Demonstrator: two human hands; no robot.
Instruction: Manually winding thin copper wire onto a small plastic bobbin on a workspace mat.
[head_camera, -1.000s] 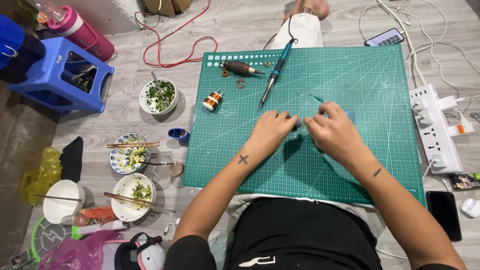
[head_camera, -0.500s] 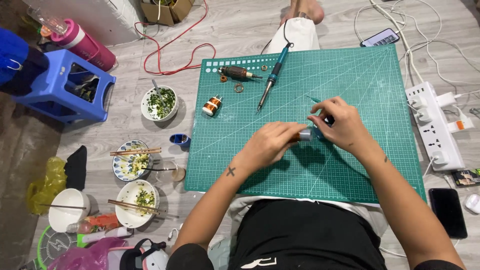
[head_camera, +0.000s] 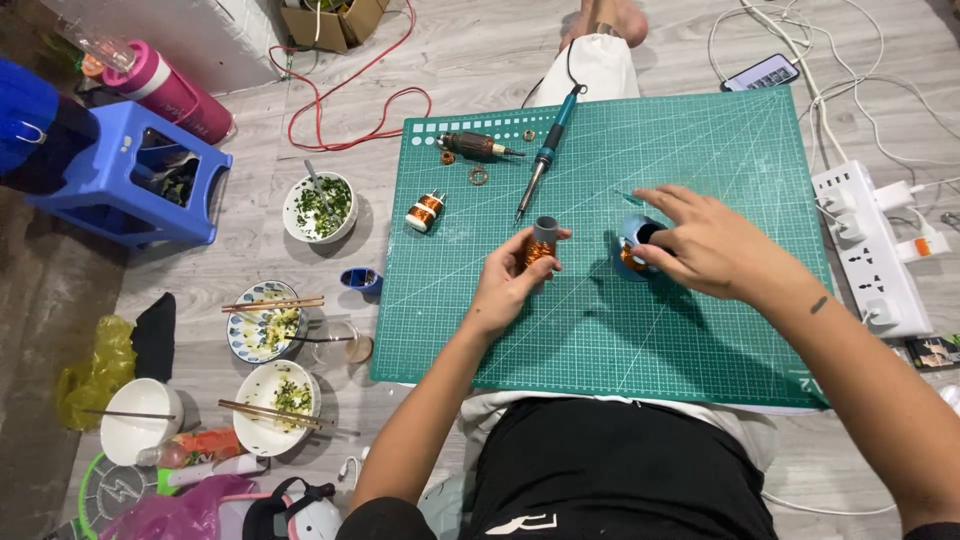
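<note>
My left hand (head_camera: 510, 280) grips a small motor rotor (head_camera: 541, 244) with copper windings and a grey end, held upright over the green cutting mat (head_camera: 600, 330). My right hand (head_camera: 705, 245) holds a blue motor housing (head_camera: 634, 243) with copper showing inside, resting on the mat a little to the right of the rotor. The two parts are apart. A blue-handled soldering iron (head_camera: 545, 155) lies on the mat beyond my hands, next to a brown motor part (head_camera: 475, 146) and small rings (head_camera: 479, 176). A copper coil (head_camera: 426, 211) sits at the mat's left edge.
A white power strip (head_camera: 870, 250) and cables lie right of the mat, a phone (head_camera: 764, 72) behind it. To the left are bowls with food and chopsticks (head_camera: 272, 320), a blue stool (head_camera: 135, 180), a pink bottle (head_camera: 165, 90) and a red cable (head_camera: 370, 110).
My hands were together on one assembly; now they have drawn apart, the left holding the rotor and the right holding the blue housing.
</note>
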